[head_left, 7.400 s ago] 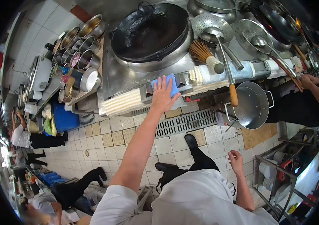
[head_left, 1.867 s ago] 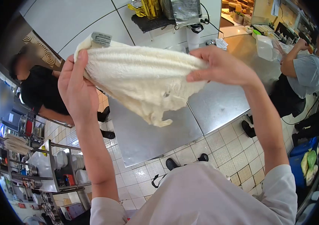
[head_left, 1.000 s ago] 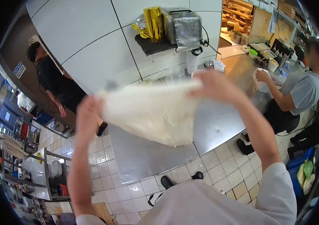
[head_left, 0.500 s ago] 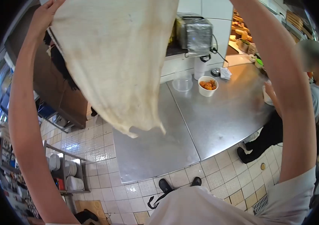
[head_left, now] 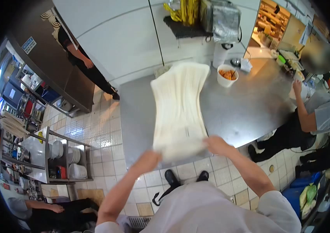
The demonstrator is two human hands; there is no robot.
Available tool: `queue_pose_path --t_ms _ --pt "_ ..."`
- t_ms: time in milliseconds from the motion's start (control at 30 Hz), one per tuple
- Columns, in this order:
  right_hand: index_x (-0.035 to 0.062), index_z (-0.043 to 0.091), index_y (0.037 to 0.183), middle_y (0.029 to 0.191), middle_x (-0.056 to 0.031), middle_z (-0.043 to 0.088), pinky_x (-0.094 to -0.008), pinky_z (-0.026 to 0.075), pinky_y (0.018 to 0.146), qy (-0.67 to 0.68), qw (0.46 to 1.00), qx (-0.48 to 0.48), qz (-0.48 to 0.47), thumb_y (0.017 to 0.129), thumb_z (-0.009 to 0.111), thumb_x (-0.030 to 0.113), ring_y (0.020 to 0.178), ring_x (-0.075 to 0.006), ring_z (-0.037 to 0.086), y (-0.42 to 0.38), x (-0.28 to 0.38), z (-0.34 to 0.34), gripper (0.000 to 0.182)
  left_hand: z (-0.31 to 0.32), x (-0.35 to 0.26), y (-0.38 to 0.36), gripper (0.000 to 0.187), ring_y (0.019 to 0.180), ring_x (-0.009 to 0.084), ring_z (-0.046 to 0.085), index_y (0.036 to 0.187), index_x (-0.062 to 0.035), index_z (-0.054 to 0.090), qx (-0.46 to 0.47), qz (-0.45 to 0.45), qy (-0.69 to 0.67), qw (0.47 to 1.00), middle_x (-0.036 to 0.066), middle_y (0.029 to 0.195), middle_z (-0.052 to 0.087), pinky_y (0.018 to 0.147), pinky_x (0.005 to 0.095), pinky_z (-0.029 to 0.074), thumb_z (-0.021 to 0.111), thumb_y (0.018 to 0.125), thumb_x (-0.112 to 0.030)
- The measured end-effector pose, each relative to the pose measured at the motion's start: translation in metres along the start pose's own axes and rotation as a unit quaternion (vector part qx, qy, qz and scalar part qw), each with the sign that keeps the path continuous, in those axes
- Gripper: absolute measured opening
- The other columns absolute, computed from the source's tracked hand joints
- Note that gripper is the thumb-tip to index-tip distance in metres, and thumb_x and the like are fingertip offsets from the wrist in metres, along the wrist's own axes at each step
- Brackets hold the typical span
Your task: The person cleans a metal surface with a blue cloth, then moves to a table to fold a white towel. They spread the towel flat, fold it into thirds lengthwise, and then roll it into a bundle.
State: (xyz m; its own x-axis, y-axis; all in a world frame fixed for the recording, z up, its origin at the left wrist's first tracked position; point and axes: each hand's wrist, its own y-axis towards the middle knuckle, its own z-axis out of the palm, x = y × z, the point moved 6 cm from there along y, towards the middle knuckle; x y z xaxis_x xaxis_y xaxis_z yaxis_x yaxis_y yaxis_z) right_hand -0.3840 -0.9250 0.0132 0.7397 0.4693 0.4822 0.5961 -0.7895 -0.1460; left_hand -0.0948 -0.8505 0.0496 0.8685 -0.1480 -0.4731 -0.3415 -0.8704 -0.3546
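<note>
A long cream-white cloth (head_left: 178, 101) stretches over the steel table (head_left: 137, 120), with lengthwise folds and its near part blurred by motion. My left hand (head_left: 148, 160) is closed on the cloth's near left corner, at the table's front edge. On the near right corner my right hand (head_left: 217, 145) is closed too. The far end of the cloth reaches toward the wall and partly covers a clear plastic container (head_left: 162, 71). To the right of the cloth stands a white tub (head_left: 227, 79) of orange-red food.
A toaster-like appliance wrapped in foil (head_left: 226, 25) sits on a wall shelf. At the table's right end stands a co-worker (head_left: 326, 110). Another person (head_left: 80, 58) is in the doorway at left. A rack (head_left: 68, 155) holds white dishes. Someone's arm (head_left: 44, 205) shows at lower left.
Both hands have come down from overhead to the table's front edge, bringing the cloth's near end with them. The cloth, which hung upright before me, now extends across the table.
</note>
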Motion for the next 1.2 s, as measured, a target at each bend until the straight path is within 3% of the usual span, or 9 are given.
queue_pose_path --t_ms 33,200,400,533,600,767,867,1067,1200 --pt "0.0035 0.068 0.103 0.1 -0.0201 0.067 -0.0427 0.048 0.085 0.052 0.998 0.027 -0.013 0.077 0.06 0.005 0.097 -0.0389 0.061 -0.033 -0.018 0.036 0.027 0.043 0.012 -0.019 0.016 0.078 0.0365 0.065 0.088 -0.0021 0.068 -0.011 0.062 -0.073 0.995 0.021 0.084 0.067 0.07 0.0461 0.05 0.056 0.09 -0.013" --pt "0.0018 0.068 0.101 0.085 -0.0131 0.069 -0.0302 0.048 0.069 0.281 0.957 0.009 0.077 0.078 0.065 0.0 0.075 -0.0194 0.064 -0.093 0.051 -0.09 0.023 -0.043 -0.042 -0.098 0.015 0.072 0.0081 0.062 0.095 0.0006 0.069 -0.079 -0.11 -0.272 0.953 0.014 0.074 0.067 0.065 0.0255 0.048 0.063 0.091 -0.012" --pt "0.0035 0.071 0.082 0.069 -0.0034 0.066 -0.0242 0.043 0.058 0.354 0.934 0.056 0.002 0.077 0.08 0.017 0.064 -0.0065 0.056 -0.099 0.097 -0.171 0.016 -0.13 -0.084 -0.125 0.011 0.069 0.0067 0.058 0.094 0.0016 0.071 -0.154 0.0 -0.352 0.923 0.005 0.074 0.068 0.064 0.0229 0.047 0.068 0.086 -0.005" --pt "0.0033 0.07 0.084 0.068 0.0014 0.061 -0.0235 0.043 0.057 0.283 0.946 -0.149 -0.047 0.081 0.077 0.02 0.062 -0.005 0.055 -0.066 0.107 -0.251 0.018 -0.209 -0.061 -0.128 0.014 0.076 0.0117 0.062 0.098 0.0013 0.069 -0.382 0.036 -0.419 0.823 0.005 0.083 0.068 0.07 0.0251 0.049 0.069 0.085 -0.005" --pt "0.0023 0.068 0.085 0.068 0.0042 0.059 -0.0222 0.041 0.056 0.361 0.891 -0.251 -0.112 0.083 0.075 0.023 0.061 -0.0039 0.053 -0.039 0.115 -0.295 0.022 -0.272 -0.061 -0.119 0.021 0.083 0.0108 0.062 0.105 0.0012 0.065 -0.467 0.07 -0.265 0.841 0.006 0.094 0.067 0.076 0.0233 0.048 0.064 0.09 -0.014" --pt "-0.0014 0.066 0.091 0.078 -0.0005 0.063 -0.0225 0.046 0.066 0.15 0.891 -0.402 -0.148 0.087 0.067 0.019 0.067 -0.0069 0.056 -0.007 0.16 -0.401 0.021 -0.393 -0.099 -0.089 0.032 0.09 0.0142 0.063 0.112 0.0079 0.06 -0.472 0.212 -0.29 0.805 0.01 0.1 0.066 0.078 0.0263 0.052 0.057 0.097 -0.02" --pt "-0.003 0.067 0.098 0.086 -0.0139 0.068 -0.0354 0.052 0.068 0.15 0.87 -0.467 0.045 0.086 0.065 0.022 0.078 -0.0222 0.064 -0.031 0.197 -0.421 0.028 -0.43 -0.107 -0.101 0.032 0.096 0.0167 0.062 0.115 0.0081 0.059 -0.466 0.304 -0.342 0.757 0.011 0.105 0.065 0.084 0.0285 0.05 0.056 0.097 -0.018" --pt "-0.0006 0.067 0.089 0.076 -0.0016 0.064 -0.022 0.047 0.066 0.184 0.785 -0.57 -0.157 0.082 0.07 0.017 0.068 -0.0087 0.059 -0.064 0.178 -0.398 0.019 -0.367 -0.112 -0.153 0.029 0.107 0.0218 0.057 0.115 0.0075 0.057 -0.475 0.352 -0.42 0.689 0.011 0.109 0.06 0.094 0.0366 0.046 0.051 0.098 -0.014" --pt "0.0003 0.069 0.081 0.078 -0.0084 0.069 -0.0274 0.052 0.065 0.229 0.874 -0.38 -0.2 0.068 0.072 0.008 0.071 -0.0142 0.066 -0.104 0.152 -0.29 0.016 -0.248 -0.102 -0.167 0.025 0.051 0.0201 0.054 0.075 0.0025 0.061 -0.469 0.331 -0.331 0.749 0.012 0.064 0.057 0.049 0.0325 0.046 0.06 0.089 -0.019"
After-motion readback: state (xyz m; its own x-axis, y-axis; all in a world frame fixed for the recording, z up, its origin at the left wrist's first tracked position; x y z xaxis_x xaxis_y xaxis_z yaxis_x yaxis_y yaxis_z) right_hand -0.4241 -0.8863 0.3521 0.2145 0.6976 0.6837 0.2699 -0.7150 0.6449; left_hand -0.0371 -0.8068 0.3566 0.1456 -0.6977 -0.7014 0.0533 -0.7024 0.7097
